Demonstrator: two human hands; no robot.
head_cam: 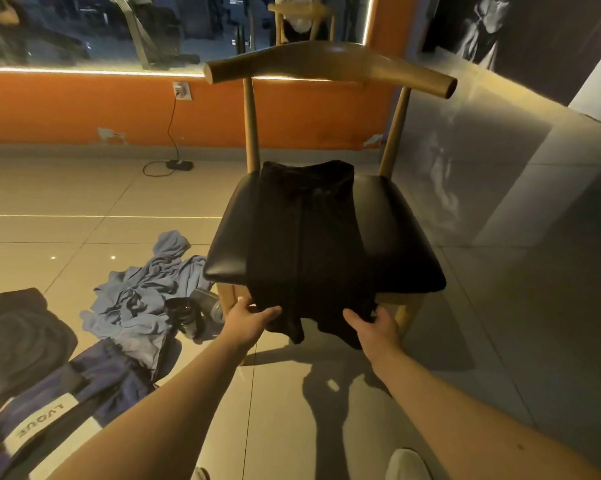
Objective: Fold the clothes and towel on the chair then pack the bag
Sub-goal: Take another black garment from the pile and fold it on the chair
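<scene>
the black shirt point(306, 244) lies flat on the seat of the chair point(406, 237), in the middle of the frame. it is long and thin, with its sides tucked in. its long way runs from the chair back at the top of the frame straight down to the person. the neck end seems to point away, up by the chair back. the bottom end hangs over the front of the seat, right at the hands.

the left hand point(254, 313) pinches the bottom left corner and the right hand point(375, 322) pinches the bottom right corner. both are just as near.

i think the next move lifts the bottom end up and away, onto the neck end.

the bag point(49, 403) and blue clothes point(143, 292) wait on the floor at the lower left.
</scene>
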